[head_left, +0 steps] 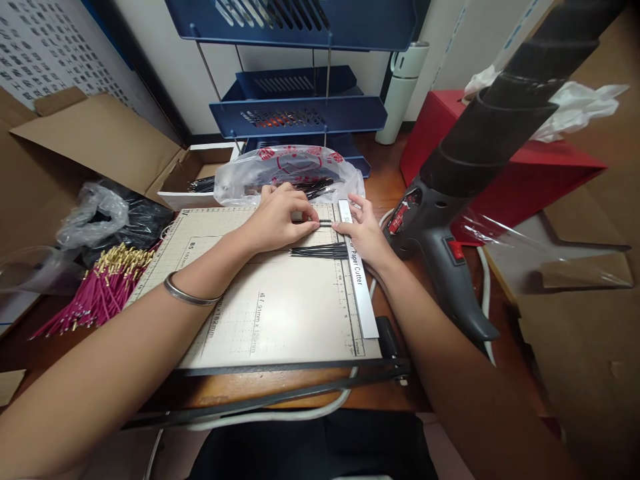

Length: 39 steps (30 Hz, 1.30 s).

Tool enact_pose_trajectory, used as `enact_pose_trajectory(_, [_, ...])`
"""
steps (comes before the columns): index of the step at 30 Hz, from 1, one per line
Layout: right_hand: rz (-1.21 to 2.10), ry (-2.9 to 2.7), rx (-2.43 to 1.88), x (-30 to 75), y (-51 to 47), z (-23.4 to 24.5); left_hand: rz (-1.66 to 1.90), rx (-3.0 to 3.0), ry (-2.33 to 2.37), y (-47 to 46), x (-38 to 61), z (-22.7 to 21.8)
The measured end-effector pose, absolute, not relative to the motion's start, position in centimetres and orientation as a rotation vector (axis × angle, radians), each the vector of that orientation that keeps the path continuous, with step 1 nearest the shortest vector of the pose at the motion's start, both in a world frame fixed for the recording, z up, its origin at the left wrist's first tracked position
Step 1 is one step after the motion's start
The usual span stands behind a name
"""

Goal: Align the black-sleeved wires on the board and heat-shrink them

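Note:
My left hand [287, 217] is closed, thumb and forefinger pinching the left end of a few short, thin black wires [325, 223]. My right hand [364, 230] holds their other end, thumb tip on the wires and fingers bent over the white strip. Both hands are above a cream paper cutter board [295, 300] printed with grid lines. Just below them, a small row of black wires [317, 251] lies on the board, right ends against the white strip [361, 287] marked "Paper Cutter".
Behind the board are a clear plastic bag [240, 177] with dark strands and a blue rack [300, 113]. Magenta wires with gold ends [100, 287] lie left. A heat gun [445, 227], a red box [510, 173] and a white bottle [405, 93] stand right. A cable [280, 415] runs in front.

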State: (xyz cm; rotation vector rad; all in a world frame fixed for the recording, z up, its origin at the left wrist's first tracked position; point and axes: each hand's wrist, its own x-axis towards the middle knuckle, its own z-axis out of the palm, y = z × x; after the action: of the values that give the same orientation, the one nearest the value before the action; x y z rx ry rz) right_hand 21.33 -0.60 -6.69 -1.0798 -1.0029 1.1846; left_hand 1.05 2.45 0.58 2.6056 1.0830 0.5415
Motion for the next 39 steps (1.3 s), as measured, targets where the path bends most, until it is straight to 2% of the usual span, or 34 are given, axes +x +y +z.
enact_pose_trajectory(22, [1.138,-1.087,-1.103,21.8,-0.2,-7.1,0.527,2.582,1.111,2.4,1.2,0.7])
enact_pose_trajectory(30, [1.121,-1.017,-1.182,21.2,0.1,-6.3,0.692,2.457,1.150,3.3,1.2,0.7])
enact_pose_trajectory(39, [1.116,-1.036,-1.189,21.5,0.1,-6.4,0.636,2.430,1.108,3.7,1.3,0.4])
